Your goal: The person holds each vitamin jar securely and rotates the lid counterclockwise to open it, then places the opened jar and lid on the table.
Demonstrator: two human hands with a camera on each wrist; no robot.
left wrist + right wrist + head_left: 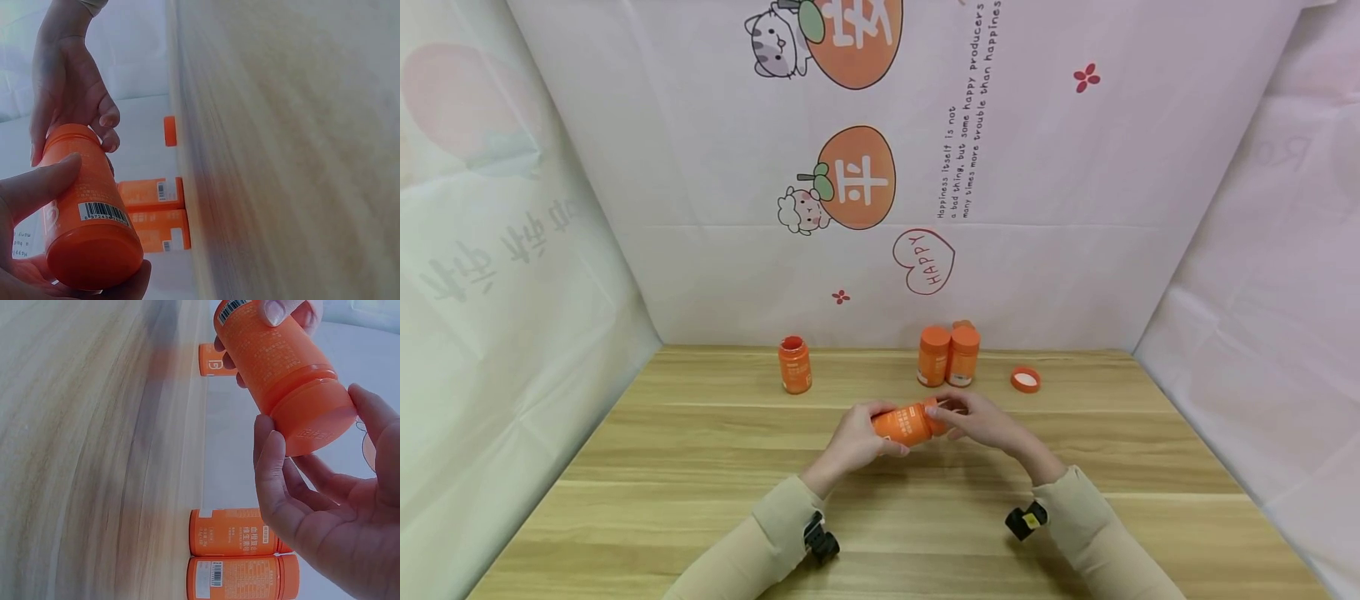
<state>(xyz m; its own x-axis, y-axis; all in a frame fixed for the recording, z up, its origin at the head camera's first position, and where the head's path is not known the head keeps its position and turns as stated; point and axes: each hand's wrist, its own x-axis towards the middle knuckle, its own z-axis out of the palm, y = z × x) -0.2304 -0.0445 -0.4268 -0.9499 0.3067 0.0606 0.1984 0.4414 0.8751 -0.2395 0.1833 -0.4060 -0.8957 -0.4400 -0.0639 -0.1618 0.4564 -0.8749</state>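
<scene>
An orange bottle [904,425] is held tilted above the wooden table, its capped end toward the right. My left hand [856,442] grips it round the body, with the thumb along the label in the left wrist view. At the other end, my right hand [985,421] pinches the orange screw cap [319,419] between thumb and fingertips. The cap sits on the bottle's neck, and its embossed top shows in the right wrist view. The bottle's base [97,256] and a barcode face the left wrist camera.
An uncapped orange bottle [795,375] stands at the back left of the table [700,467]. Two capped bottles stand side by side at the back, a left one [933,358] and a right one [963,358]. Right of them lies a loose cap [1026,380], white inside facing up. A printed cloth [1022,275] hangs behind.
</scene>
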